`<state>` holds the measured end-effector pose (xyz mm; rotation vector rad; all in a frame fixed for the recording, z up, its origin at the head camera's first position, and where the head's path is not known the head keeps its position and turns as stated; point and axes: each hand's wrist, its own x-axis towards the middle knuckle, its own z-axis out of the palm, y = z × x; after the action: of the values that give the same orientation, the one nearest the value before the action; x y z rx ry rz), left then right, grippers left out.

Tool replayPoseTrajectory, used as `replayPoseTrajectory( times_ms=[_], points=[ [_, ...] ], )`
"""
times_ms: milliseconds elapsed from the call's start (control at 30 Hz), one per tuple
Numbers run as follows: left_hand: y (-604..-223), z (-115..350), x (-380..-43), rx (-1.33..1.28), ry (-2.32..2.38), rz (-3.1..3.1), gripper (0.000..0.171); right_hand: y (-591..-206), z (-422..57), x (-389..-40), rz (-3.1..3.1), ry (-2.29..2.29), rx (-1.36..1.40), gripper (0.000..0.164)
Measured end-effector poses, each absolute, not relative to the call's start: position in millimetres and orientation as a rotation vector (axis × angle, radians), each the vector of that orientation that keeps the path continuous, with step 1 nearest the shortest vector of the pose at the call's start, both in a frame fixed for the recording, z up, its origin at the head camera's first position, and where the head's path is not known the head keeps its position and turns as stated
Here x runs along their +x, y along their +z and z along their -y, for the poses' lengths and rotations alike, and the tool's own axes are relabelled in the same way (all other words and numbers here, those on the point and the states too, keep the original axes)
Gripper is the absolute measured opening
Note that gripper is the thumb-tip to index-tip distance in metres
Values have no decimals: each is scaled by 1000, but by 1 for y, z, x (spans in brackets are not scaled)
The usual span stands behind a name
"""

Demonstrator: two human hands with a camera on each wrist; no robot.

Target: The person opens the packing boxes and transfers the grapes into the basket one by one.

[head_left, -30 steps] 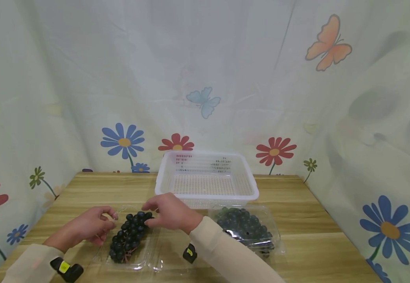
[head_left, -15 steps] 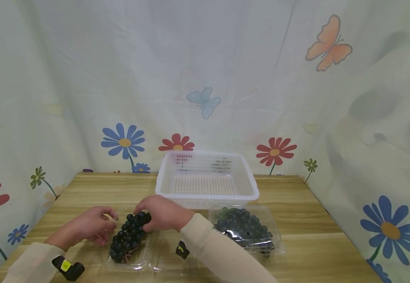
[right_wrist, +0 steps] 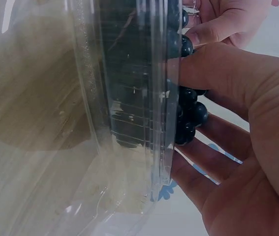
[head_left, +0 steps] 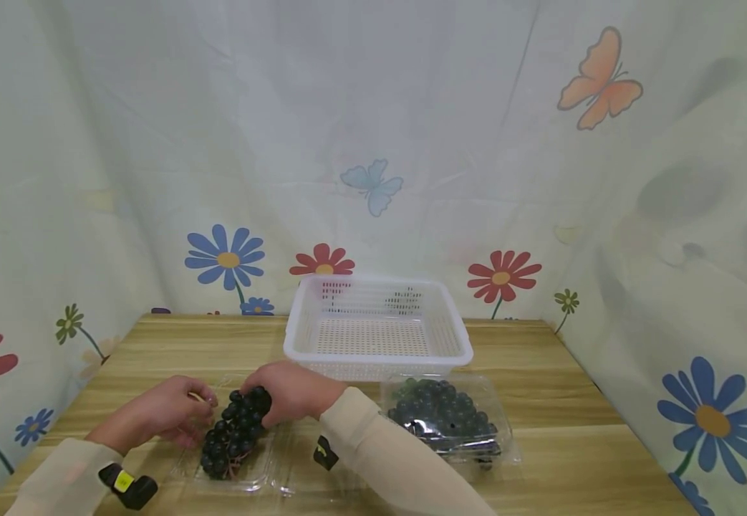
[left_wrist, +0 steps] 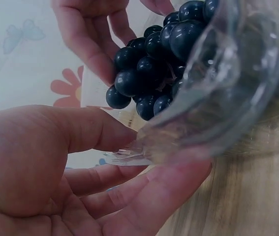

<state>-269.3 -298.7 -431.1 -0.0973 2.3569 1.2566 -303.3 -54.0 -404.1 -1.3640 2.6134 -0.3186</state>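
Note:
A bunch of dark grapes (head_left: 234, 437) lies in an opened clear plastic box (head_left: 253, 484) at the table's front left. My left hand (head_left: 163, 412) pinches the box's left rim between thumb and fingers; the left wrist view shows the bent clear edge (left_wrist: 218, 113) there. On the far right end of the bunch, my right hand (head_left: 296, 390) grips the grapes, thumb on the near side and fingers round the back. In the right wrist view the clear box wall (right_wrist: 129, 98) stands in front of part of the grapes (right_wrist: 193, 115).
Behind the hands stands a white plastic basket (head_left: 376, 360) with a slotted base. A second clear box (head_left: 502, 430) holding more dark grapes sits to the right, beyond my right sleeve (head_left: 399, 451). A flowered curtain (head_left: 373, 107) hangs behind the wooden table (head_left: 560, 459).
My right hand has moved a little left and closed on the upper end of the grape bunch. The left hand has stayed at the box rim.

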Motion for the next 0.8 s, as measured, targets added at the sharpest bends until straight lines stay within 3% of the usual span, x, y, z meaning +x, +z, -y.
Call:
replayPoseTrajectory(
  times_ms=[600,800],
  points=[
    [-432,298,-270,-110,1232,-2373,27,-400,68,-304,-2592,-207,-1262,61],
    [-432,294,-270,-104,1234,-2383,28,-407,75,-307,-2594,-152,-1290,41]
  ],
)
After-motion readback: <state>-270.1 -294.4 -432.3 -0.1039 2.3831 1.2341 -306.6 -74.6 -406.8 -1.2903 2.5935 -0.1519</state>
